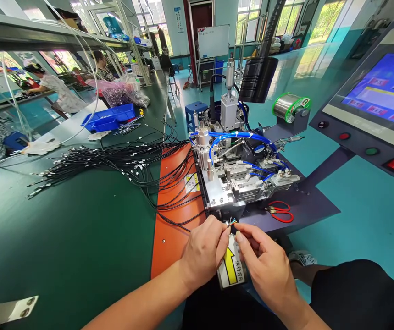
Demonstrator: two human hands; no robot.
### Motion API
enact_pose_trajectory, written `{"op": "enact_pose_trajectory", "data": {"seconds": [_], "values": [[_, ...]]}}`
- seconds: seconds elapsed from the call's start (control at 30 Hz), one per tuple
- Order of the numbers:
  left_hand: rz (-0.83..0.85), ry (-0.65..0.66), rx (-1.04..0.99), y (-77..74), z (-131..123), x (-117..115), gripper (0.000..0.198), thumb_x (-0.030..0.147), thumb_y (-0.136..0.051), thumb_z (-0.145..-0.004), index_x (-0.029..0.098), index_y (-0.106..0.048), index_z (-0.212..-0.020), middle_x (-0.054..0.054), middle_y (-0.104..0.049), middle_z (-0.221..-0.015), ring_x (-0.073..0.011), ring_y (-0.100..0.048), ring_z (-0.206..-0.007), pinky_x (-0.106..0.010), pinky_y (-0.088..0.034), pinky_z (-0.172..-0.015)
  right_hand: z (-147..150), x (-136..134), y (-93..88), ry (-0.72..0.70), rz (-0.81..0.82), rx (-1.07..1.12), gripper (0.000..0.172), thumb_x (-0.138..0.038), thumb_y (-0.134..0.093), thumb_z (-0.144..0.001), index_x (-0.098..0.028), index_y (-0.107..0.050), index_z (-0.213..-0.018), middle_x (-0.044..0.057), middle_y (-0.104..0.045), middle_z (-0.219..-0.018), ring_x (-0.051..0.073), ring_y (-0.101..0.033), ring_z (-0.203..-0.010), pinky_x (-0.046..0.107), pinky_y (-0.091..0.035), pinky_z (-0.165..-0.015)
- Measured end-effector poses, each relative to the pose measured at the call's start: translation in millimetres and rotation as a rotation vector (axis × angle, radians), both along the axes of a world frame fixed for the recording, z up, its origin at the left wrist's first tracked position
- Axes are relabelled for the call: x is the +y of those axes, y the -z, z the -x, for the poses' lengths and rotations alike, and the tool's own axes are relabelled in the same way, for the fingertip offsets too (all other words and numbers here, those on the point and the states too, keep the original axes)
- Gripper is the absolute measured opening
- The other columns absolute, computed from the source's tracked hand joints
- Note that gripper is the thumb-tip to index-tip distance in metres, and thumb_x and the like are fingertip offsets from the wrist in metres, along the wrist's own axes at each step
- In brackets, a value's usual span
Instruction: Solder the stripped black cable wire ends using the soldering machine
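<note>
My left hand and my right hand meet just in front of a small soldering machine, over a white label with a yellow arrow. Both hands pinch the end of a thin cable whose coloured wire tips stick up between the fingertips. The cable end sits close to the machine's front edge. A pile of black cables with metal ends lies on the green bench to the left, and some trail across the orange mat.
Red-handled scissors lie on the machine's dark base. A solder spool stands behind it. A control panel with a blue screen is at the right. A blue tray sits farther back. Other people work at benches at far left.
</note>
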State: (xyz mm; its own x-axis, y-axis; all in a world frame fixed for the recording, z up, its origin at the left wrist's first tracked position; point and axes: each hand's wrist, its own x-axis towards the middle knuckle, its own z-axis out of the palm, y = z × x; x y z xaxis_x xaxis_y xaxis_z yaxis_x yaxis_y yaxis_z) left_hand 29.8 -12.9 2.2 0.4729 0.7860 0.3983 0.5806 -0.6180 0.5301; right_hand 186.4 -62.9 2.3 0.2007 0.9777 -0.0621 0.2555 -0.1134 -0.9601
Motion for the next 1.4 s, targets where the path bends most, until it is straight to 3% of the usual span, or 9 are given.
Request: {"op": "enact_pose_trajectory", "data": {"seconds": [0.27, 0.47, 0.63, 0.77, 0.9, 1.03, 1.13, 1.4], "values": [[0.014, 0.003, 0.002, -0.2, 0.2, 1.0, 0.019, 0.023, -0.043, -0.100, 0.018, -0.055, -0.087, -0.003, -0.054, -0.079, -0.0152, -0.051, -0.071, -0.028, -0.040, -0.062, 0.8, 2.2, -7.1, 0.015, 0.062, 0.053, 0.038, -0.049, -0.056, -0.092, -0.022, -0.066, -0.116, 0.006, -0.071, -0.086, 0.020, -0.065, -0.070, 0.029, -0.054, -0.062], [0.018, -0.005, 0.003, -1.2, -0.3, 1.3, 0.018, 0.024, -0.043, -0.101, 0.018, -0.054, -0.087, -0.002, -0.054, -0.080, -0.0150, -0.051, -0.071, -0.028, -0.039, -0.062, -0.7, 1.2, -7.6, 0.005, 0.075, 0.082, 0.033, -0.050, -0.057, -0.091, -0.022, -0.066, -0.107, 0.003, -0.068, -0.082, 0.018, -0.064, -0.068, 0.027, -0.052, -0.060], [0.002, 0.003, 0.016, 0.7, 0.2, 1.5, 0.018, 0.023, -0.043, -0.101, 0.019, -0.054, -0.087, -0.002, -0.054, -0.079, -0.0148, -0.051, -0.070, -0.028, -0.038, -0.062, 6.9, 6.6, -2.3, -0.025, -0.079, -0.082, 0.024, -0.042, -0.053, -0.095, -0.022, -0.064, -0.087, 0.002, -0.066, -0.079, 0.016, -0.061, -0.068, 0.027, -0.047, -0.064], [0.008, 0.010, 0.014, 1.3, 0.6, 1.7, 0.018, 0.023, -0.042, -0.101, 0.019, -0.055, -0.088, -0.003, -0.055, -0.081, -0.0150, -0.051, -0.071, -0.028, -0.039, -0.062, 10.1, 8.5, -1.2, -0.020, -0.199, -0.173, 0.025, -0.038, -0.051, -0.096, -0.020, -0.063, -0.082, 0.002, -0.062, -0.077, 0.016, -0.057, -0.067, 0.028, -0.045, -0.065], [0.001, 0.025, 0.031, 0.9, 0.8, 1.5, 0.018, 0.023, -0.041, -0.101, 0.018, -0.056, -0.091, -0.003, -0.054, -0.080, -0.0152, -0.050, -0.071, -0.028, -0.039, -0.062, -6.5, 13.5, -5.4, -0.029, 0.009, -0.004, 0.027, -0.046, -0.057, -0.093, -0.021, -0.066, -0.089, 0.000, -0.060, -0.070, 0.015, -0.054, -0.062, 0.026, -0.042, -0.058], [-0.012, 0.039, 0.048, 1.0, 1.3, 1.7, 0.018, 0.021, -0.041, -0.101, 0.017, -0.056, -0.092, -0.004, -0.054, -0.081, -0.0151, -0.049, -0.070, -0.028, -0.038, -0.062, -22.8, 26.2, -10.0, -0.080, 0.198, 0.290, 0.036, -0.053, -0.060, -0.090, -0.019, -0.060, -0.078, -0.005, -0.043, -0.056, 0.010, -0.035, -0.050, 0.023, -0.024, -0.045], [-0.021, 0.044, 0.047, 1.8, 1.6, 2.1, 0.017, 0.021, -0.041, -0.101, 0.017, -0.056, -0.093, -0.004, -0.054, -0.081, -0.0150, -0.050, -0.071, -0.028, -0.039, -0.062, -22.8, 33.3, -13.4, -0.159, 0.305, 0.492, 0.038, -0.053, -0.063, -0.088, -0.018, -0.055, -0.073, -0.006, -0.041, -0.058, 0.008, -0.028, -0.049, 0.023, -0.014, -0.044], [-0.009, 0.032, 0.063, 3.5, 1.6, 1.9, 0.019, 0.021, -0.041, -0.101, 0.017, -0.058, -0.094, -0.004, -0.055, -0.082, -0.0150, -0.051, -0.070, -0.028, -0.040, -0.061, -19.3, 36.0, -15.4, -0.184, 0.274, 0.538, 0.037, -0.047, -0.067, -0.087, -0.018, -0.051, -0.070, -0.008, -0.037, -0.056, 0.007, -0.025, -0.050, 0.023, -0.015, -0.045]]}}
